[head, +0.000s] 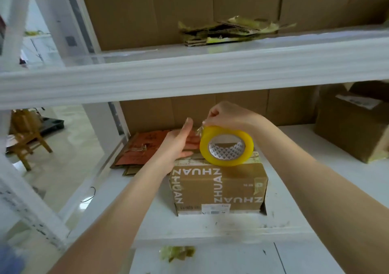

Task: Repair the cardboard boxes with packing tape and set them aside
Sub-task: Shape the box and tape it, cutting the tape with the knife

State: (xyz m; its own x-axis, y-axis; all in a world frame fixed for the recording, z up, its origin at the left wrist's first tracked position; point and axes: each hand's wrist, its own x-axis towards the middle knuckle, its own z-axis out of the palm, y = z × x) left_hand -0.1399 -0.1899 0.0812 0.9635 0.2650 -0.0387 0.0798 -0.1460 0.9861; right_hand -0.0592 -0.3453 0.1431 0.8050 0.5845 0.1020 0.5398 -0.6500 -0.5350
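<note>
A small brown cardboard box (219, 187) printed with white letters stands on the white shelf (294, 210). A roll of yellowish clear packing tape (226, 148) rests on edge on the box's top. My right hand (227, 116) grips the roll from above and behind, fingers pinching at the loose tape end on its left. My left hand (179, 141) is just left of the roll at the box's far left corner, fingers extended flat, touching near the tape end; nothing is clasped in it.
Flattened reddish-brown cardboard pieces (145, 149) lie behind-left of the box. A larger open carton (353, 124) sits at the right. Torn cardboard scraps (229, 32) lie on the upper shelf. A crumpled tape wad (176, 252) lies below. A wooden chair (27, 139) stands on the floor at left.
</note>
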